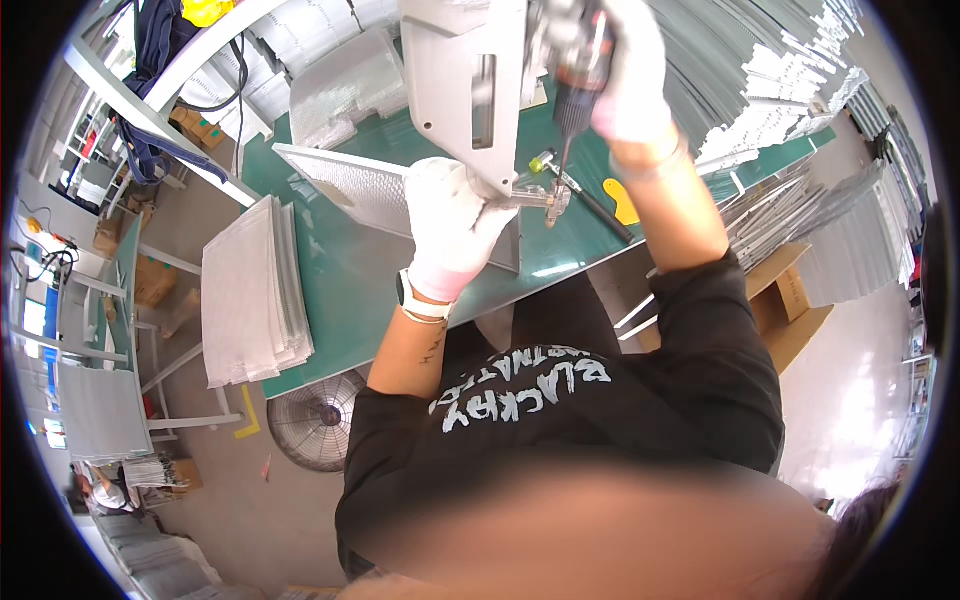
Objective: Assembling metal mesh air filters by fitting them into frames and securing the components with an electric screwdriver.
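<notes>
My right hand [635, 85], in a white glove, grips a dark power screwdriver [575, 105] at the top of the view. Its long thin bit points down to a small metal fitting [545, 198], apparently touching it. My left hand [450, 225], also gloved, has its fingers closed at the left end of that fitting; their exact hold is partly hidden. Just above them rises a white slotted housing [450, 80]. Behind and below my left hand stands a pale, tilted mesh panel [355, 185] on the green table [345, 290].
Right of the fitting lie a hammer [600, 208] and a yellow flat tool [620, 203]. White sheets [250, 300] overhang the table's left end, above a floor fan [315, 420]. Stacked strips [730, 80] fill the far right. An open cardboard box [790, 300] stands beyond my right arm.
</notes>
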Demonstrator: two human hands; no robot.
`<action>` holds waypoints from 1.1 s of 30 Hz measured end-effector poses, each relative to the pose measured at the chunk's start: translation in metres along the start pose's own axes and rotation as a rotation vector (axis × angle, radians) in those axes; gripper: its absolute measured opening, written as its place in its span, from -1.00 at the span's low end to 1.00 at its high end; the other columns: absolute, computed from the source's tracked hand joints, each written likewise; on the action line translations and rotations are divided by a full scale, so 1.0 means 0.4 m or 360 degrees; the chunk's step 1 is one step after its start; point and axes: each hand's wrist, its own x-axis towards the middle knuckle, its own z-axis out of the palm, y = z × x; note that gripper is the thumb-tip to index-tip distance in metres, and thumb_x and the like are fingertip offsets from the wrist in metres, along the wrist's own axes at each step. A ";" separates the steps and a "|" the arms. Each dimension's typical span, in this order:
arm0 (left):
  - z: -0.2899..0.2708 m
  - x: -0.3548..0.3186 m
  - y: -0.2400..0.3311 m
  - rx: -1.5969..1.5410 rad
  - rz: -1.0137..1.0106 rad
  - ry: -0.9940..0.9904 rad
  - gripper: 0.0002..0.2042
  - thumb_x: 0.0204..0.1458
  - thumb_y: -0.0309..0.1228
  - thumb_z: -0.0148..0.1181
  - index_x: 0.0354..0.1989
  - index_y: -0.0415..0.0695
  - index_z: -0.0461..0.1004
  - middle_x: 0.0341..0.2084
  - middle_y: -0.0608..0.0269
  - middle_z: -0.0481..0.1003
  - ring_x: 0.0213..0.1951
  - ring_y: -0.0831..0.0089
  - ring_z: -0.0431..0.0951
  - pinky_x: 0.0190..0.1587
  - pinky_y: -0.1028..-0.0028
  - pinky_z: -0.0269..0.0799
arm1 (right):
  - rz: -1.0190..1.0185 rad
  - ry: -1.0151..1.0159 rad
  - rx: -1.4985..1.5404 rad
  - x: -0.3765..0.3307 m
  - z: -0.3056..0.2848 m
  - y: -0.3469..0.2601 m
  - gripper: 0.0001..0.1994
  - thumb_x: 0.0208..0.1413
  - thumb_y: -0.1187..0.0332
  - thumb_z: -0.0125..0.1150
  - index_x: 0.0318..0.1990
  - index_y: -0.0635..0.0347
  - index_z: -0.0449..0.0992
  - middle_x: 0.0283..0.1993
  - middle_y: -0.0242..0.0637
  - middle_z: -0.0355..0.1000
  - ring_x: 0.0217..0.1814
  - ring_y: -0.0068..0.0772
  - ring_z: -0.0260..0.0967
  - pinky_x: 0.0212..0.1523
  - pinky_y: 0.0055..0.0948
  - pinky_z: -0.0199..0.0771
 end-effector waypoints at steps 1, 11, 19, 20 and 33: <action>-0.001 -0.007 0.000 0.0035 -0.0005 -0.0009 -0.81 -0.11 -0.26 0.30 -0.34 -0.05 0.61 -0.47 0.25 0.49 -0.37 0.15 0.46 -0.21 0.20 0.28 | 0.0044 0.0190 0.0119 0.021 0.003 -0.013 -0.76 0.26 0.17 0.12 -0.11 0.13 0.42 -0.46 -0.39 0.33 -0.55 -0.52 0.32 -0.56 -0.56 0.39; 0.001 -0.016 0.002 0.0184 -0.0038 -0.0136 -0.81 -0.09 -0.32 0.33 -0.27 -0.03 0.64 -0.44 0.27 0.50 -0.30 0.19 0.46 -0.12 0.19 0.28 | -0.0043 -0.0065 0.0147 0.032 -0.043 0.022 -0.77 0.23 0.15 0.19 -0.08 0.01 0.40 -0.35 -0.36 0.40 -0.44 -0.48 0.41 -0.51 -0.48 0.45; 0.009 -0.016 0.004 0.0146 -0.0055 -0.0146 -0.82 -0.10 -0.34 0.33 -0.29 -0.02 0.64 -0.47 0.28 0.47 -0.32 0.20 0.45 -0.15 0.20 0.28 | -0.0037 -0.0312 -0.0129 -0.005 -0.019 0.012 -0.68 0.20 0.22 0.23 0.02 0.02 0.32 -0.36 -0.36 0.37 -0.47 -0.50 0.34 -0.53 -0.55 0.33; 0.012 -0.008 0.002 0.0148 -0.0055 -0.0140 -0.82 -0.10 -0.34 0.33 -0.29 -0.02 0.64 -0.47 0.28 0.47 -0.32 0.20 0.45 -0.15 0.20 0.28 | -0.0084 -0.0141 0.0035 0.015 -0.021 0.005 -0.76 0.23 0.17 0.19 -0.12 0.07 0.38 -0.42 -0.37 0.35 -0.50 -0.48 0.34 -0.53 -0.52 0.36; -0.010 0.005 0.026 0.0244 0.0046 -0.0195 -0.59 -0.34 -0.08 0.46 -0.37 -0.06 0.51 -0.45 0.29 0.44 -0.39 0.23 0.44 -0.23 0.21 0.30 | 0.0044 -0.0536 0.0562 0.104 -0.029 -0.084 -0.76 0.32 0.17 0.09 -0.09 0.15 0.42 -0.45 -0.41 0.35 -0.59 -0.61 0.29 -0.58 -0.60 0.44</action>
